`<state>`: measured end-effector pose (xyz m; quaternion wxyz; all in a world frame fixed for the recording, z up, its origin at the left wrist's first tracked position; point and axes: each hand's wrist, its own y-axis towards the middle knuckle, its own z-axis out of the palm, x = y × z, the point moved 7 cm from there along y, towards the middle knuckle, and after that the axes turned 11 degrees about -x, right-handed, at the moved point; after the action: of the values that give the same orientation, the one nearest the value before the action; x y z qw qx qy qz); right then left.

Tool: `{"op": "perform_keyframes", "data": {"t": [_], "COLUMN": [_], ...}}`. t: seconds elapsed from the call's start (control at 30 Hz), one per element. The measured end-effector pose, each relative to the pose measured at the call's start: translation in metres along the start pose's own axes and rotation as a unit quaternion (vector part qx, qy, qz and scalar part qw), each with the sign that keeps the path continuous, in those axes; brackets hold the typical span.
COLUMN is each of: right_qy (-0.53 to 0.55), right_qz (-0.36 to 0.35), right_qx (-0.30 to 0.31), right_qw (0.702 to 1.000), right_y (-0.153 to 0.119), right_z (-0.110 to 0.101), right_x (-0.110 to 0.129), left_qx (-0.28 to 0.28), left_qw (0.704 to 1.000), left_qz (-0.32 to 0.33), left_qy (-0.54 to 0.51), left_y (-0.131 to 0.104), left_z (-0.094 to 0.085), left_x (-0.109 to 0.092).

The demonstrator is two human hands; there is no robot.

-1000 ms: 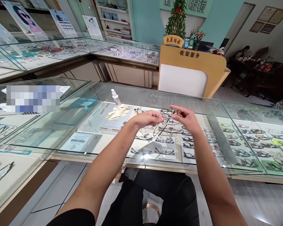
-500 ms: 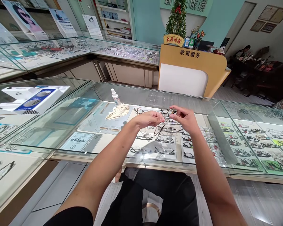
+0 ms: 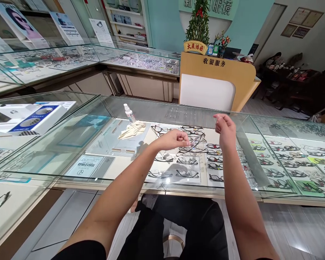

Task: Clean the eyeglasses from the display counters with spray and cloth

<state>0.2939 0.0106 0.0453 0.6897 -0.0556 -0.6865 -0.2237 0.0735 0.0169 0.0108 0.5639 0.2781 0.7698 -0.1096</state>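
Note:
My left hand (image 3: pixel 176 139) is closed in a pinch on a pair of eyeglasses (image 3: pixel 197 145), held above the glass counter (image 3: pixel 157 103). Thin dark temples of these glasses stick out to the right and downward, and they blend with the frames displayed below. Apart from the glasses, up and to their right, my right hand (image 3: pixel 225 130) is raised with its fingers curled together. Whatever may be between those fingers is hidden or too small to make out. Rows of display eyeglasses (image 3: pixel 187 173) lie under the glass beneath both hands.
A white spray bottle (image 3: pixel 129 113) stands on the counter beside a crumpled cream cloth (image 3: pixel 132 130). To the left lies an open blue and white box (image 3: pixel 34 119). Beyond the counter is a wooden cashier desk (image 3: pixel 218 68) with a plant (image 3: pixel 197 25) on it.
My right hand has let go of the eyeglasses and moved right and slightly up. My left hand keeps hold of them, and their temples now point more to the right.

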Motion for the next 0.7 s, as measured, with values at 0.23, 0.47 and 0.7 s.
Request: {"op": "perform_keyframes", "data": {"t": [0.23,0.47,0.7], "right_qy": [-0.262,-0.522,-0.554], "right_qz": [-0.008,-0.032,-0.061], "right_qx": [0.088,0.176,0.190], "right_qw": [0.961,0.834,0.808], "right_y": [-0.003,-0.018,-0.020], "right_z": [0.013,0.039,0.045], "right_x": [-0.026,-0.045,-0.052], "left_qx": [0.065,0.088,0.085], "left_qw": [0.937,0.897,0.896], "left_qz": [0.127,0.106,0.100], "left_qy": [0.319,0.421,0.423], "left_y": [-0.011,-0.008,-0.007], "left_z": [0.044,0.057,0.056], "left_x": [-0.012,-0.007,-0.006]}}
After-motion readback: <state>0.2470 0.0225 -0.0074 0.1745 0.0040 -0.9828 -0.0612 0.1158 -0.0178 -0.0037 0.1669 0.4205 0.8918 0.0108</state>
